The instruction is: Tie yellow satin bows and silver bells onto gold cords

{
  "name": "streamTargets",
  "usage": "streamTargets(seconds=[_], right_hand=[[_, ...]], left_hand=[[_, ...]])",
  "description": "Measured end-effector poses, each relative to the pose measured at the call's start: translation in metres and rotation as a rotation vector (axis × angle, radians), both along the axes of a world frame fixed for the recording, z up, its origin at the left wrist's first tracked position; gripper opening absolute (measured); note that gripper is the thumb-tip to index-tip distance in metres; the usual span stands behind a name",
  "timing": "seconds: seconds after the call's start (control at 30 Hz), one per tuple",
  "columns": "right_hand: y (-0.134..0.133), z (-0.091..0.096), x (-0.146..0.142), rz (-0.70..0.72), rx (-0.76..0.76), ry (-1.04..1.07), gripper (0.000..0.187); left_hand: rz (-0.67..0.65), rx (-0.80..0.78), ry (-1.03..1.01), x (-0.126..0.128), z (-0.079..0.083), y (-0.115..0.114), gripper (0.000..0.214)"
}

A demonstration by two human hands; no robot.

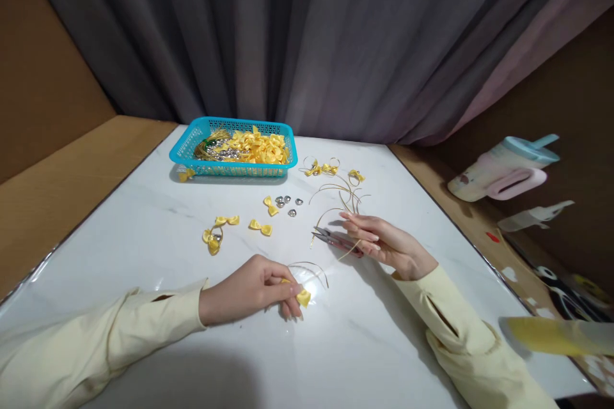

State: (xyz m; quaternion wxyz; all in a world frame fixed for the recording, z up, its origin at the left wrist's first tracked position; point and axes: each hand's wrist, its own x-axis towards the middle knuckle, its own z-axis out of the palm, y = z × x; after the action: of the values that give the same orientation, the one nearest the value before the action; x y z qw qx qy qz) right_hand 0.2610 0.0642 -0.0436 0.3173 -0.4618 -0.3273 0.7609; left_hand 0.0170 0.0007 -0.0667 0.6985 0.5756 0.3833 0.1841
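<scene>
My left hand (268, 289) is closed on a small yellow satin bow (303, 297) low over the white table. A thin gold cord (314, 262) curves out from beside that bow; its other end is hidden by my fingers. Further right, my right hand (384, 244) has its fingertips pinched round another gold cord (322, 217), which arcs out to the left. Pink-handled thread snips (330, 238) show beneath these fingers, blades pointing left; I cannot tell whether the hand touches them. Several loose cords (341, 188) lie just beyond.
A blue basket (233, 169) of bows, silvery gems and cords stands at the back left. Loose bows (260, 227), gems (286, 199) and bow-trimmed rings (212, 241) lie mid-table. A tumbler (503, 169), a small bottle (532, 216) and black-handled scissors (556, 287) are at right.
</scene>
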Motion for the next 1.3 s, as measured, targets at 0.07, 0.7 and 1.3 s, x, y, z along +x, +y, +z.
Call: streamTargets(seconds=[0.07, 0.7, 1.3], right_hand=[[-0.001, -0.002, -0.005, 0.046, 0.005, 0.035, 0.021], [0.029, 0.016, -0.063, 0.441, 0.702, -0.868, 0.035], [0.063, 0.001, -0.112, 0.779, 0.995, -1.622, 0.029]], left_hand=[[-0.009, 0.004, -0.002, 0.000, -0.001, 0.000, 0.029], [-0.007, 0.161, 0.057, 0.000, -0.005, 0.003, 0.027], [-0.004, 0.179, 0.016, -0.002, -0.012, 0.009, 0.027]])
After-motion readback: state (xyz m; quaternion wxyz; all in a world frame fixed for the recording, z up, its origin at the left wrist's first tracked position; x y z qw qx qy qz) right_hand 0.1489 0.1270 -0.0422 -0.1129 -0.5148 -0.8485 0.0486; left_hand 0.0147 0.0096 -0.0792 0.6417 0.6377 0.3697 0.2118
